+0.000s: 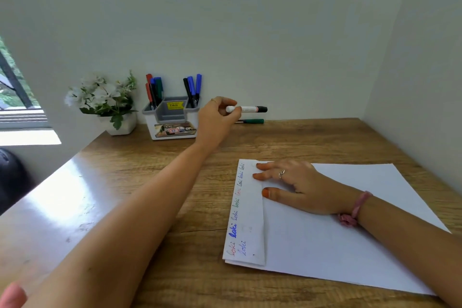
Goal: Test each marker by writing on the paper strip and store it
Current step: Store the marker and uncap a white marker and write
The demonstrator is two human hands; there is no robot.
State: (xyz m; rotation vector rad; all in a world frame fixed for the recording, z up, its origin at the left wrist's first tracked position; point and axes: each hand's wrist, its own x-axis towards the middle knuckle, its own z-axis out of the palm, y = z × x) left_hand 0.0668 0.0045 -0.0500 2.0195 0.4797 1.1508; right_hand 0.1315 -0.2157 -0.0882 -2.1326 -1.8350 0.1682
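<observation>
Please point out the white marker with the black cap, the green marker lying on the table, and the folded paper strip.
white marker with the black cap (pixel 246 109), head view, mid barrel.
green marker lying on the table (pixel 252 121), head view, green barrel.
folded paper strip (pixel 247 217), head view, bare middle.

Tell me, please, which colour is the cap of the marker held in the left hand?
Black. The white marker in the left hand has a black cap, seen best in the head view.

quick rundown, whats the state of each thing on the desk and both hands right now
left hand: raised, grip on the white marker
white marker: capped, level, held above the table
green marker: capped, lying on the table by the wall
right hand: flat, fingers pressing the paper strip
paper strip: written on, lying on the white sheet
organizer: upright, markers standing in two compartments
</observation>
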